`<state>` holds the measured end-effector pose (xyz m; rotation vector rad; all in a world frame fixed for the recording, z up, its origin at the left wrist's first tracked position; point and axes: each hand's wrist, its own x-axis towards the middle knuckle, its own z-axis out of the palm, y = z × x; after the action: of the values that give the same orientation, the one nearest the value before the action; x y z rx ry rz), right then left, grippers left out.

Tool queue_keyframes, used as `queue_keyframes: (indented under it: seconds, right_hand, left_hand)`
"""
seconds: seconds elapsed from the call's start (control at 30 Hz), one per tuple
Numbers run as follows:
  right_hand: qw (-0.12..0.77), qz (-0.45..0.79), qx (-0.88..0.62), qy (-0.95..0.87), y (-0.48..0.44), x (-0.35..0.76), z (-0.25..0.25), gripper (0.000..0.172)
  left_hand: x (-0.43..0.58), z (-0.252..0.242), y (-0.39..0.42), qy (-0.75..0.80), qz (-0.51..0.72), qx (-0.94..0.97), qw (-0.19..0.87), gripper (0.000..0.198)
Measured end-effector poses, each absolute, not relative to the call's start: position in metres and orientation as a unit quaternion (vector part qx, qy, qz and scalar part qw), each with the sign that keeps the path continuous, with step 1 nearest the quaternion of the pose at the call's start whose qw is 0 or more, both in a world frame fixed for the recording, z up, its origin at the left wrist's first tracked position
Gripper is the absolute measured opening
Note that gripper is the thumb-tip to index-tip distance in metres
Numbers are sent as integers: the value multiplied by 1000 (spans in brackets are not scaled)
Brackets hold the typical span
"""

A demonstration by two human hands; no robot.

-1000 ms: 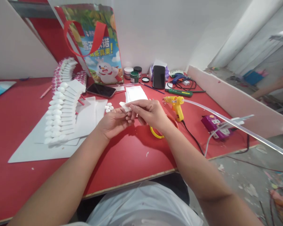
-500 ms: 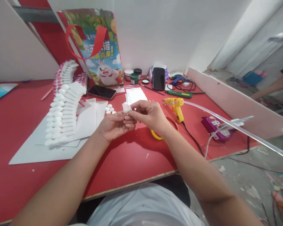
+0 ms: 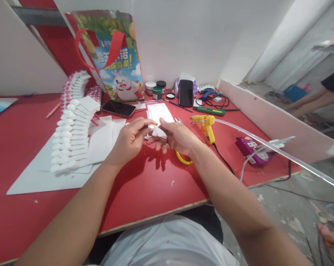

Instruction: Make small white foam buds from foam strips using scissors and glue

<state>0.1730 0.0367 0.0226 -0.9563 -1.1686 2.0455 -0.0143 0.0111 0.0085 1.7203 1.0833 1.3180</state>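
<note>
My left hand (image 3: 129, 140) pinches a small white rounded piece (image 3: 151, 126) between thumb and fingertips, over the middle of the red table. Close beside it, my right hand (image 3: 180, 137) has a thin white paper-like piece (image 3: 160, 133) between thumb and fingers, its fingers partly spread below. The two white pieces meet or overlap; whether they are joined I cannot tell. A yellow ring handle (image 3: 184, 159), apparently of scissors, shows partly under my right wrist. Behind my hands lie white sheets (image 3: 159, 112).
Left of my hands, a row of white oval-tipped sticks (image 3: 69, 138) lies on white boards (image 3: 25, 181). A yellow glue gun (image 3: 207, 127) with a long clear stick stands right. A purple box (image 3: 251, 150), phone (image 3: 118, 108), paint jars (image 3: 157, 92) and shopping bag (image 3: 119, 59) surround the workspace.
My left hand has turned over and moved up, now pinching the small rounded piece. My right hand has rotated palm-up with the paper-like piece. The loose white pieces are now hidden behind my left hand.
</note>
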Motion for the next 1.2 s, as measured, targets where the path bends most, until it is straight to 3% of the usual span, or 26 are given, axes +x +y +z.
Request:
queue_keyframes:
  seconds: [0.17,0.33,0.43,0.53,0.6,0.67,0.8,0.87,1.03,1.2]
  right_hand:
    - [333,723,-347,-496,34,175,23,33]
    - [364,602,-410,-581,28,172,23,20]
    - [368,466,-453,-665,25,167,19,20]
    - [347,253,-492,-757,22,162,15,21]
    - [331,187,-506,-774,21,160,14,20]
    - [342,264,-501,-750,23,160,15,23]
    - [363,623,-432,-542,33,168,18,40]
    - [347,725,-398,-442,38,171,19,38]
    - [311,807,-338,-371,39,174,21,18]
    - [301,832,-318,-342,36,175,25,19]
  left_hand:
    - [-14,10,12,412,515,676,329,16]
    - [-12,7,11,422,500,688,314,16]
    - [-7,4,10,436,503,673,321,14]
    - [-3,1,10,455,529,613,370,11]
    - [-2,0,11,458,540,585,395,10]
    - [-3,1,11,455,541,586,396,9]
    - [-7,6,10,449,532,622,357,9]
    - [-9,8,9,443,524,643,340,12]
    - [-10,10,8,418,515,680,312,15]
    - [-10,10,9,409,518,683,312,13]
